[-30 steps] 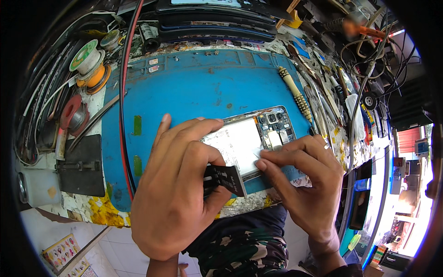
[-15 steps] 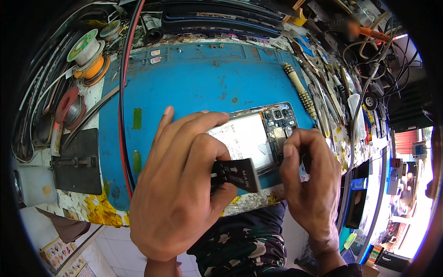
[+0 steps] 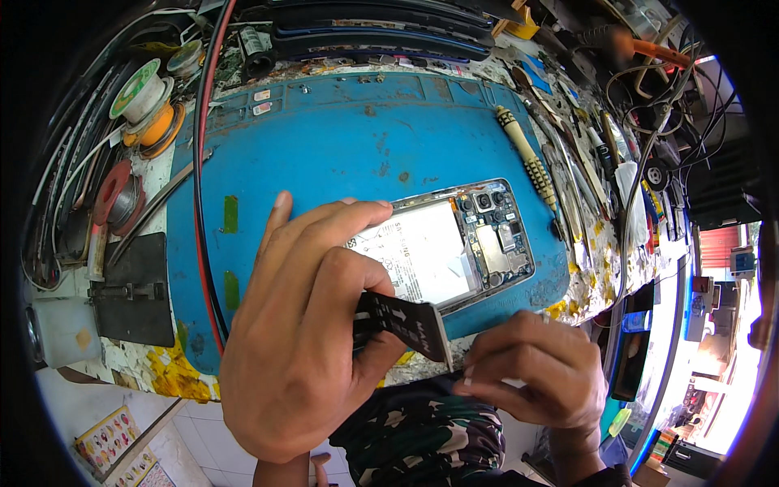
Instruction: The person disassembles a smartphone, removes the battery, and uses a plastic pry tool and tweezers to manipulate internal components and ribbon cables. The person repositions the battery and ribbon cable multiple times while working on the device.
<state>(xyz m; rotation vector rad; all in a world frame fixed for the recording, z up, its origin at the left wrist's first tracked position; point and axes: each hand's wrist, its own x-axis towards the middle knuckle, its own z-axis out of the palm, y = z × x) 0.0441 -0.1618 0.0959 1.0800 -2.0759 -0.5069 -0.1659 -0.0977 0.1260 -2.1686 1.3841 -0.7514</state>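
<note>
An opened smartphone [image 3: 503, 252] lies on a blue work mat, its white battery [image 3: 422, 260], rear cameras and circuit board showing. My left hand [image 3: 304, 325] rests over the phone's left end, with outstretched fingers along its upper edge. Between that hand's thumb and bent index finger is a black flex cable [image 3: 414, 325] with white print, curling up over the phone's lower edge. Below the phone's right end, my right hand [image 3: 535, 369] hovers with curled fingers, thumb and fingertips drawn together near the cable's free end. What they hold, if anything, is too small to make out.
A red-and-black cable [image 3: 200, 162] crosses the mat's [image 3: 316, 154] left side. Solder and wire spools [image 3: 122, 199] stand at the left. A beige-handled tool [image 3: 526, 158] lies along the right edge, beside several tweezers and hand tools [image 3: 576, 174].
My right hand has moved down and away from the phone's board, uncovering its right end and lower corner. My left hand still holds the flex cable. The view has shifted slightly.
</note>
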